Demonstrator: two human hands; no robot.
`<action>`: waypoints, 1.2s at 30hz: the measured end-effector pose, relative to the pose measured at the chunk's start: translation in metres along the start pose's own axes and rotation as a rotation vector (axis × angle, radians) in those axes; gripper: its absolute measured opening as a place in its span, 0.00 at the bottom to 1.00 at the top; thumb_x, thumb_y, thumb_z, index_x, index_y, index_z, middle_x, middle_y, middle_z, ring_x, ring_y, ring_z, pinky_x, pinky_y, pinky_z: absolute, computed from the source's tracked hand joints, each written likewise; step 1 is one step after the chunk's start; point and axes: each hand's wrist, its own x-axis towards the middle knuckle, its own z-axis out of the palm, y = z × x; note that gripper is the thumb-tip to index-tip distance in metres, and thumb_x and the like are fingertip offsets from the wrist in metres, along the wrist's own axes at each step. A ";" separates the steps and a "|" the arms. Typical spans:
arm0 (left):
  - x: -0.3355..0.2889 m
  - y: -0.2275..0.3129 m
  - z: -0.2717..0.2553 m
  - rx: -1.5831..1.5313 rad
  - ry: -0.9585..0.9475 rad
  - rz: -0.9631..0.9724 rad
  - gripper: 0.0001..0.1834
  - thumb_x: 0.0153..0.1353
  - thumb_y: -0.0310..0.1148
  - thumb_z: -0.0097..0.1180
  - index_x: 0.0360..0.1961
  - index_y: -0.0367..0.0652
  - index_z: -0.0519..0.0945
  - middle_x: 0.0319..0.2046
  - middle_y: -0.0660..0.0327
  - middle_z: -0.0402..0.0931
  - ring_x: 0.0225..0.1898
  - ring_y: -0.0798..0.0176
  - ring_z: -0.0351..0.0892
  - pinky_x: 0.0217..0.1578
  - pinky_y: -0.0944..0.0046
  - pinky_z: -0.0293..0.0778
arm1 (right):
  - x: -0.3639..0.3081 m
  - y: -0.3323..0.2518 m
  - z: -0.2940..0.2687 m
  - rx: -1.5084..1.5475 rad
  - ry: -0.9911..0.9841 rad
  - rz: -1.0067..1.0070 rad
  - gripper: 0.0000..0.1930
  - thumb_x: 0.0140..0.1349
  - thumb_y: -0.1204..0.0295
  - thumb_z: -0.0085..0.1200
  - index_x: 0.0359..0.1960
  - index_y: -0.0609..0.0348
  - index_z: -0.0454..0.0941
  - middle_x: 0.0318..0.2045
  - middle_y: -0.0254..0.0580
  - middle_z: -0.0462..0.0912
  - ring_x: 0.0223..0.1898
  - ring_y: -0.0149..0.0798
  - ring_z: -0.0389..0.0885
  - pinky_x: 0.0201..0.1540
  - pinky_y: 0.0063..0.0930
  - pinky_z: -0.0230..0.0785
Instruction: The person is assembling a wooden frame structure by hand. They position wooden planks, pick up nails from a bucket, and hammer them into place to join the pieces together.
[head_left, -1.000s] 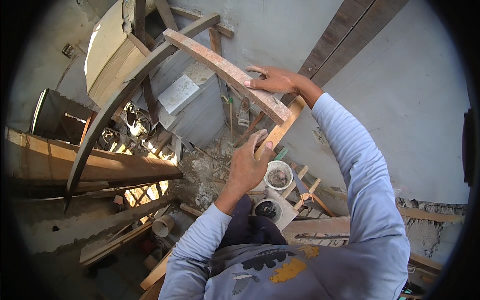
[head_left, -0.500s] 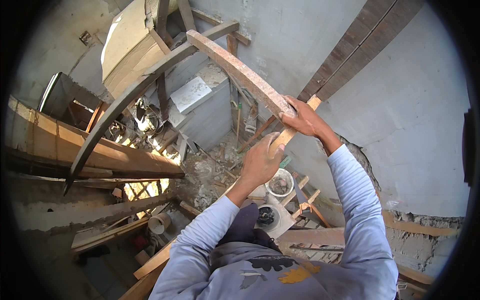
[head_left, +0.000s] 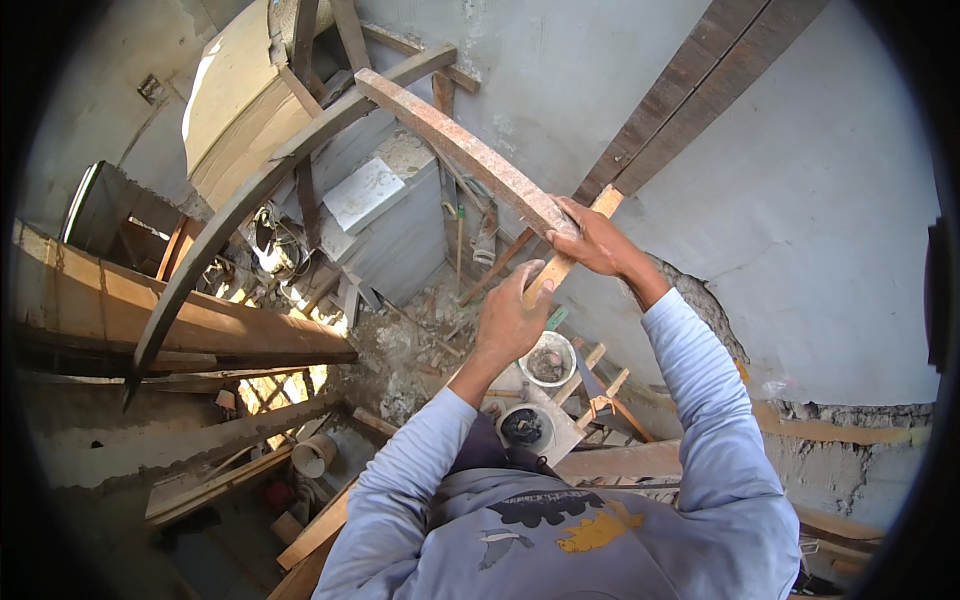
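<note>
A light wooden strip (head_left: 564, 262) slants up to the right between my hands. My left hand (head_left: 508, 325) is closed around its lower part, thumb along the top. Farther up, my right hand (head_left: 602, 240) is wrapped where the strip meets the near end of a dusty reddish wooden beam (head_left: 460, 143); its fingers lie over that beam end. The beam runs away to the far left, and its far end lies over or beside a dark, long wooden beam (head_left: 225, 215). Whether those two touch cannot be made out.
Below stand a white bucket (head_left: 549, 359) with rubble and a second bucket (head_left: 526, 428) with dark contents. A handsaw (head_left: 592, 385) is beside them, near a wooden ladder-like frame. Broad planks (head_left: 240, 330) cross at left. A grey wall (head_left: 800, 240) rises at right.
My view has shifted slightly, so the surroundings sit a little farther left in the picture. Both hands keep their grip, with little visible movement of the wood.
</note>
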 end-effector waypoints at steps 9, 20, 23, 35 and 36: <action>0.003 -0.004 0.000 -0.167 -0.024 -0.073 0.23 0.74 0.35 0.54 0.63 0.29 0.77 0.57 0.41 0.83 0.59 0.49 0.85 0.61 0.56 0.77 | -0.032 0.000 0.014 -0.129 0.121 0.153 0.39 0.66 0.53 0.66 0.71 0.64 0.67 0.60 0.65 0.77 0.63 0.61 0.77 0.66 0.48 0.69; -0.001 0.005 0.000 -0.099 -0.022 -0.099 0.25 0.74 0.37 0.54 0.65 0.31 0.76 0.58 0.41 0.82 0.61 0.47 0.83 0.63 0.53 0.75 | -0.039 -0.005 0.023 -0.052 0.198 0.124 0.33 0.68 0.54 0.62 0.67 0.63 0.70 0.58 0.66 0.79 0.65 0.70 0.71 0.76 0.54 0.54; -0.003 0.006 0.001 0.057 -0.031 -0.037 0.26 0.73 0.41 0.54 0.65 0.35 0.76 0.58 0.43 0.82 0.60 0.41 0.82 0.62 0.51 0.75 | -0.036 -0.002 0.027 -0.032 0.243 0.084 0.32 0.66 0.59 0.64 0.66 0.63 0.71 0.55 0.65 0.81 0.64 0.67 0.72 0.78 0.55 0.51; -0.133 -0.016 -0.071 0.578 -0.122 0.039 0.36 0.74 0.54 0.52 0.73 0.40 0.67 0.71 0.44 0.69 0.69 0.40 0.71 0.68 0.45 0.69 | -0.028 -0.014 0.038 -0.001 0.276 0.059 0.32 0.61 0.60 0.68 0.62 0.68 0.75 0.54 0.68 0.81 0.61 0.68 0.73 0.66 0.53 0.67; -0.140 -0.026 -0.077 0.637 -0.152 -0.011 0.37 0.74 0.57 0.52 0.73 0.42 0.68 0.68 0.44 0.72 0.67 0.39 0.74 0.65 0.44 0.72 | -0.035 -0.009 0.033 -0.006 0.291 0.082 0.32 0.60 0.60 0.68 0.61 0.68 0.75 0.54 0.68 0.81 0.60 0.68 0.73 0.66 0.53 0.67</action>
